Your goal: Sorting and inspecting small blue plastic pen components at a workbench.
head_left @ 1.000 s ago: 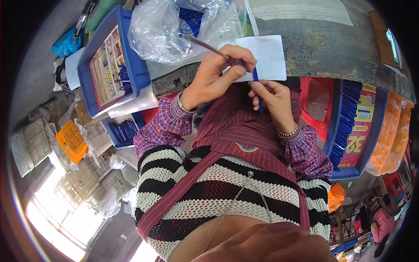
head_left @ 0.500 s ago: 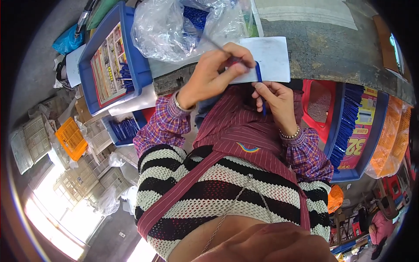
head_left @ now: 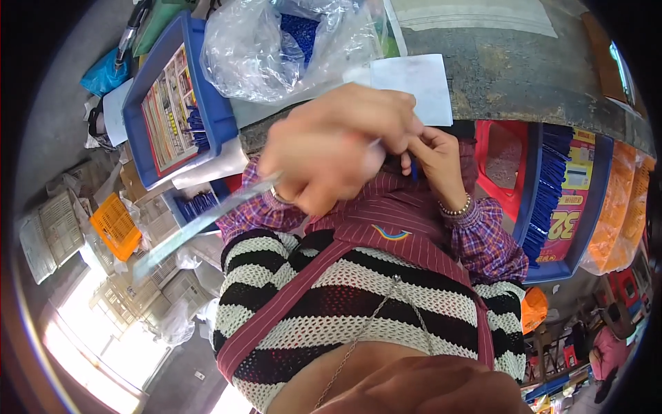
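My left hand (head_left: 338,148) is smeared by motion, in front of my apron, its fingers curled round a long, thin, flat grey tool (head_left: 200,224). The tool's far end points down and left; its exact kind is too blurred to tell. My right hand (head_left: 438,155) is closed, thumb and fingers pinching a narrow blue strip (head_left: 414,171). Only a short piece of that strip shows below the fingers. The fingertips of both hands meet or overlap, so whether they touch cannot be told. A white paper sheet (head_left: 412,90) lies on the table edge just beyond.
Clear plastic bags holding small blue pieces (head_left: 300,38) sit on the worn dark table (head_left: 510,76). A blue tray (head_left: 224,124) with blue strips stands at left; another blue tray (head_left: 586,255) of strips is at right, beside a red stool (head_left: 500,162). Orange baskets (head_left: 116,226) lie further left.
My left hand has come down and left toward me, and the tool has swung from pointing up-left to down-left. The strip's upper part is now hidden. My right hand has hardly moved.
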